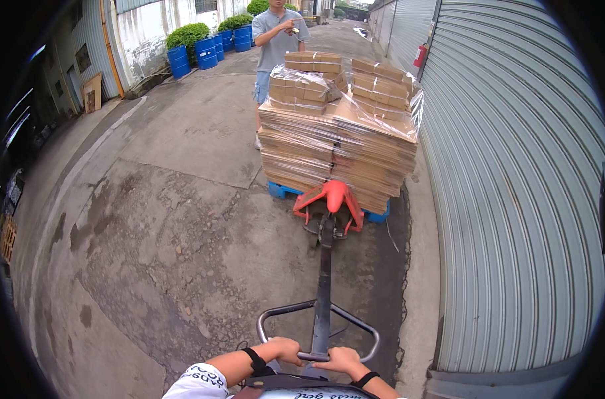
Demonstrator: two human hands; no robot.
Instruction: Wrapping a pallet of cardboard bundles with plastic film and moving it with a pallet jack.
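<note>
Both my hands are on the near bar of a metal loop handle point(367, 326), low in the view. My left hand point(286, 350) wraps round the bar left of the dark shaft point(324, 279). Just right of it, my right hand point(342, 360) grips the same bar. The shaft runs forward to a red pallet jack point(334, 197). In front of the jack sits a blue pallet point(279, 190), mostly hidden under its load. Tall stacks of flat cardboard point(296, 149), wrapped in clear film, stand on it, with strapped cardboard bundles point(312, 62) on top.
A person point(280, 40) in a grey shirt stands beyond the load's left side. Close along the right runs a ribbed metal shutter point(515, 199), with a red fire extinguisher point(420, 55) farther off. Blue barrels with plants point(206, 53) line the far left wall. The concrete ground point(163, 246) is cracked and rough.
</note>
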